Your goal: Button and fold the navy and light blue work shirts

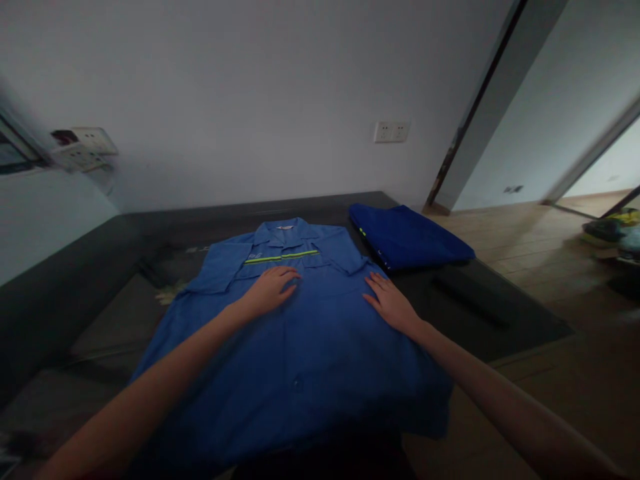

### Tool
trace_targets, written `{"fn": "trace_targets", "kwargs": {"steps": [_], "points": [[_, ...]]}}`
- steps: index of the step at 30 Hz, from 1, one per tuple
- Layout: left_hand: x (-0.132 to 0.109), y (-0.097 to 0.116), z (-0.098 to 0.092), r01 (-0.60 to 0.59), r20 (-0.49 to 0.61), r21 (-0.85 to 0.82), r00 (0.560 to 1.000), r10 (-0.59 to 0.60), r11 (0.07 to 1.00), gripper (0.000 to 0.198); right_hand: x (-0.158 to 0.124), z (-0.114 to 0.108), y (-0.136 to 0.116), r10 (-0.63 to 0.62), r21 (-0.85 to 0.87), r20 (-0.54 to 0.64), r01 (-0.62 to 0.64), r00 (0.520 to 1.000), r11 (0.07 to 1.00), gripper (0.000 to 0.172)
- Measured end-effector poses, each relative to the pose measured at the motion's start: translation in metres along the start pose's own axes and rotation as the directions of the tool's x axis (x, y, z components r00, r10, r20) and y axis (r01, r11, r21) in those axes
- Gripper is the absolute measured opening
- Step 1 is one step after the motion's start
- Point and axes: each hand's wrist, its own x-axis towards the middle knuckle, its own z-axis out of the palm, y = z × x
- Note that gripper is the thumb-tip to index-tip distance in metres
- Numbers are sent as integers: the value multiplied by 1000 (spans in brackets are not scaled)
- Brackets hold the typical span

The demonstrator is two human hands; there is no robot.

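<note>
A blue short-sleeved work shirt lies spread out, front side up, its collar toward the wall and its lower hem toward me. Yellow-green stripes cross the chest, and both sleeves lie over the front. My left hand rests flat on the shirt just below the chest stripe, fingers stretched out. At the shirt's right side edge, below the sleeve, my right hand lies with its fingers spread on the cloth. Neither hand grips anything.
A folded darker blue garment sits on the dark tabletop at the back right. Near it lies a dark long object. Sockets are on the wall behind. Wooden floor shows past the table's right edge.
</note>
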Motion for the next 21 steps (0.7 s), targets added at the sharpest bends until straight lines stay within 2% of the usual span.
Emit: {"fn": "trace_targets", "kwargs": {"steps": [5,10,13,17,21], "points": [[-65,-26,-14,115,30,-17,993,-115,993,37,2,-3,2,-12,18,15,11,1000,1000,64],[-115,-55,-24,320,-53,-62,945,-324,945,42,2,-3,3,-20,17,14,20,1000,1000,60],[-136,-73,-32,451,-122,-115,878,-463,885,43,2,-4,2,-26,-4,18,26,999,1000,59],[-160,-98,-48,628,-178,-162,740,-649,761,47,2,-11,-4,-42,-66,-3,42,999,997,53],[-182,-118,-62,744,-155,-174,627,-764,645,50,9,-34,-33,-110,-99,3,110,994,989,38]]}}
